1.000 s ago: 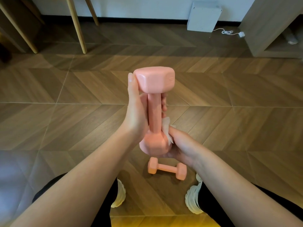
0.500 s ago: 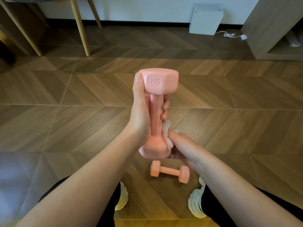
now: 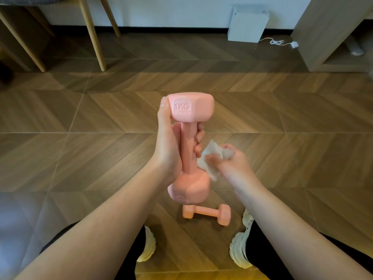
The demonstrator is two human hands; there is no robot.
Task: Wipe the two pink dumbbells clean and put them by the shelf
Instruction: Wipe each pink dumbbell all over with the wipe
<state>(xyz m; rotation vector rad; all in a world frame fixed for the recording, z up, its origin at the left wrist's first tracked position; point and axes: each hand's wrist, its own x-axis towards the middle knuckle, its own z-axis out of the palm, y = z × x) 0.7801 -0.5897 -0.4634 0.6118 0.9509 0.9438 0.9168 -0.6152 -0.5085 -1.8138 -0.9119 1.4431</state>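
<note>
Our left hand (image 3: pixel 168 146) grips the upright pink dumbbell (image 3: pixel 189 146) at frame centre, our right hand (image 3: pixel 230 164) pinching a white wipe (image 3: pixel 210 158) beside it.

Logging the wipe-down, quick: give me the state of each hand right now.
Left hand: closed around the handle of a pink dumbbell.
Right hand: closed on a crumpled white wipe.

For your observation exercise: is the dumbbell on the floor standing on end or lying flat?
Lying flat. The floor dumbbell has its handle along the wooden floor, both heads touching it.
</note>
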